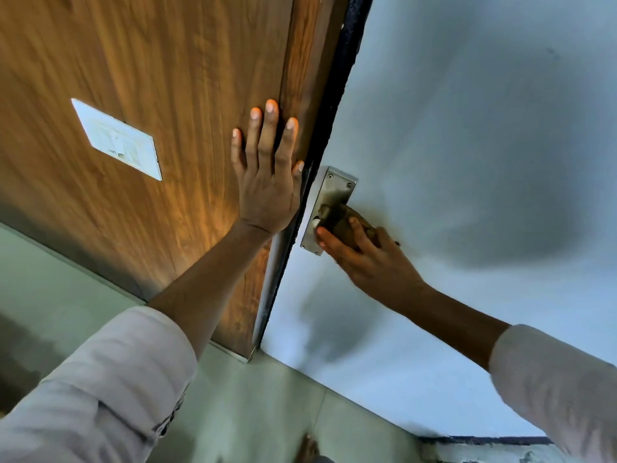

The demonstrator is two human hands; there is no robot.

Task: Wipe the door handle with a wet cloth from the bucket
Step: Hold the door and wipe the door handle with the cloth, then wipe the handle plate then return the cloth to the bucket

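At the door edge: a wood-grain door [150,95] stands open beside a pale blue wall [467,128], with a white plate [117,138] fixed on the door's face.
Left hand [267,182]: spread flat, fingers apart, palm pressed against the wood close to the edge, bracing the door; it grips nothing.
Right hand [364,255]: curled around a bunched brown cloth [344,225], fingers pressing it onto the door handle [319,219].
Door handle: mostly hidden under the cloth; only a pale bit shows at its base, on a steel backplate [329,202] screwed at the corners.
Cloth handling: soft and limp, probably heavy with water, so it should mould around the lever; I'd judge a full wrap-around grip works best, squeezing while sliding along.
Handle handling: rigid metal, likely slick once wet, and it may turn under pressure; the braced door keeps it from swinging.
Bucket: not visible from where the hands are.
Floor [250,412]: pale green tiles, a bare foot [309,449] just showing.
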